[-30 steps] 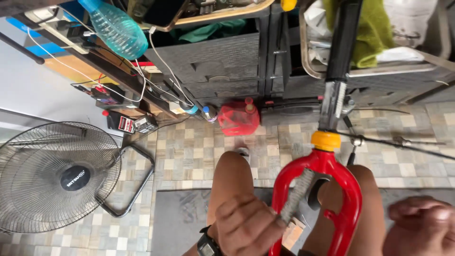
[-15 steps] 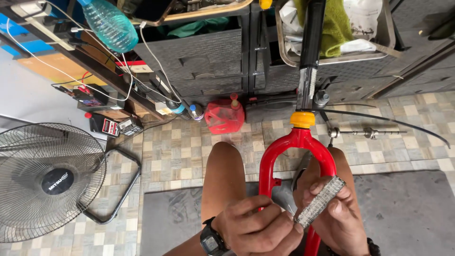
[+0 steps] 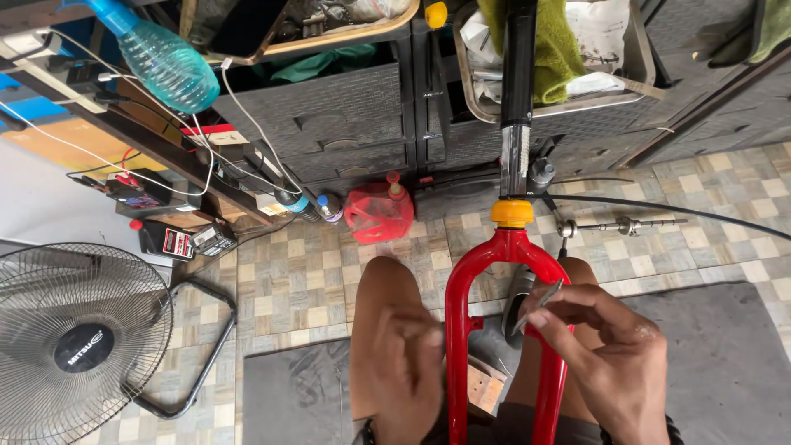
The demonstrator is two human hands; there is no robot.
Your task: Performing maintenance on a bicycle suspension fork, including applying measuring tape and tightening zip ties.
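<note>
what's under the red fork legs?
Under the red bicycle fork show the person's bare knees, the left hand, a grey floor mat and patterned tile. The right hand pinches a grey strip. The fork's lower ends are out of frame.

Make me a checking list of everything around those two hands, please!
Surface: checkered tile floor with a grey mat.
Job's things: red bike fork upright between the knees; small grey metal strip.
Clutter: red can, standing fan, blue bottle, axle rod.
Grippers: right hand pinches the strip; left hand beside the fork leg, holding nothing visible.
Cables: white wires; black cable.
Surroundings: dark drawers, tray with green cloth.
</note>
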